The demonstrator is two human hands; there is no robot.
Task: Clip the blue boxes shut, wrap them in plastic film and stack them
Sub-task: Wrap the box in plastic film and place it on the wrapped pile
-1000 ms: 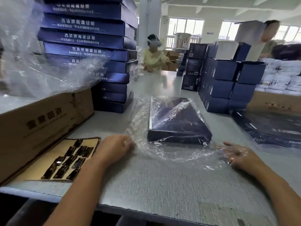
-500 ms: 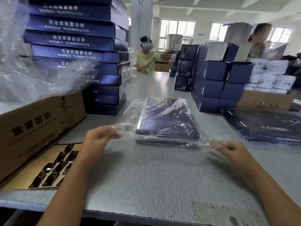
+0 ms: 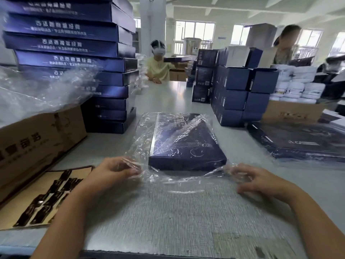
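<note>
Both hands [image 3: 112, 170] [image 3: 255, 179] pinch crinkled clear film [image 3: 179, 128] draped over flat blue box [image 3: 188, 154].

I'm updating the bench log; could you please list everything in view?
blue box: one, dark blue, centre, under plastic film
plastic film: one sheet, clear, around that box
flat box stack: one, blue, left rear
carton: one, brown, left, loose film on top
clips: several, black, on tan card, near left
upright box stacks: several, blue, right rear
wrapped boxes: pile, dark, right
table: one, grey
people: two, background
left hand: pinches film's near left edge
right hand: pinches film's near right edge
</note>
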